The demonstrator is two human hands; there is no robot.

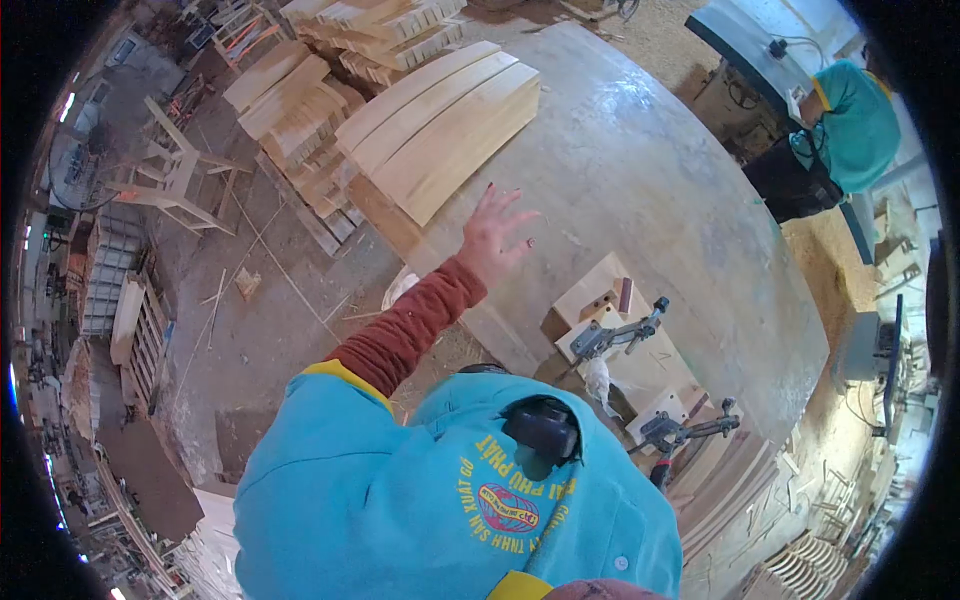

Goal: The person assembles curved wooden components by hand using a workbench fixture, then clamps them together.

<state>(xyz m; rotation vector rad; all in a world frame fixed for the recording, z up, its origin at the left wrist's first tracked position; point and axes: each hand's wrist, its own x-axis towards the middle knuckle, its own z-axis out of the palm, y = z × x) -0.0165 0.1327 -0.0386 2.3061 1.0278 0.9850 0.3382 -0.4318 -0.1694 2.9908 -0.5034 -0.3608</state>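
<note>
My left hand reaches out over the worktable with its fingers spread and nothing in it. Nearest to it lies a stack of curved wooden boards, just beyond the fingertips. To the right of the hand, a wooden jig sits on the table and carries two metal toggle clamps, a nearer-to-the-hand clamp and a lower clamp. At the bottom edge a bit of maroon sleeve with a yellow cuff shows; my right hand is out of sight.
More stacked wood pieces stand left of the table. A wooden chair frame is on the floor at the left. A co-worker in a teal shirt bends at a machine table. Curved strips lie by the near edge.
</note>
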